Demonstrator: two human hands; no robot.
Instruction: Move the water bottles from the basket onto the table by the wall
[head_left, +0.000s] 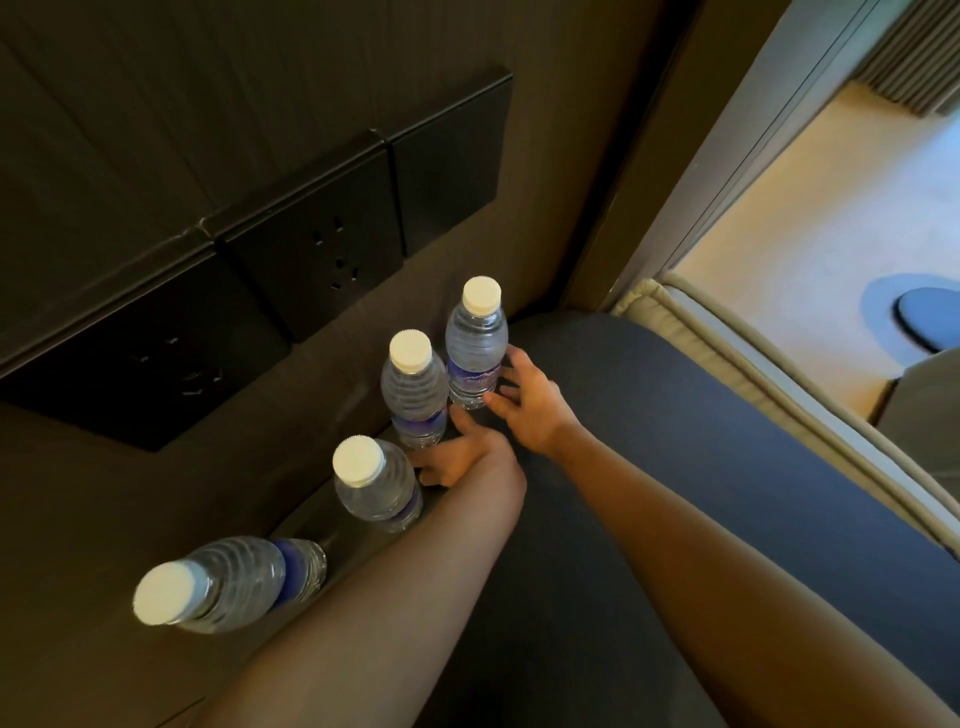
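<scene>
Surface: a dark counter (597, 467) with a smooth top, butted against the wall.
Wall: dark wood-grain panelling (156, 130) running along the far edge of the counter; the landmark for everything below.
Socket plates: three black square plates (311, 249) in a row on the wall, the middle one showing plug holes.
Room: to the right of the counter, away from the wall, a padded cream edge (727, 353), pale floor (805, 208) in bright light, and a round dark blue object (930, 319) on that floor.
Bottle count: four clear water bottles, each with a white cap and a blue label, all upright on the counter in a line close along the wall.
Farthest bottle: farthest bottle (475, 345), at the end of the line nearest the corner of the wall.
Second bottle: second bottle (414, 389), just beside the farthest one.
Third bottle: third bottle (376, 480), next along the wall.
Nearest bottle: nearest bottle (223, 584), apart from the other three, close to the camera.
Hand count: two, both bare.
Right hand: right hand (524, 405), fingers spread apart, fingertips touching the farthest bottle's lower half, not closed round it.
Left hand: left hand (457, 457), low on the counter at the base of the second bottle; I cannot tell whether its fingers are apart or closed.
</scene>
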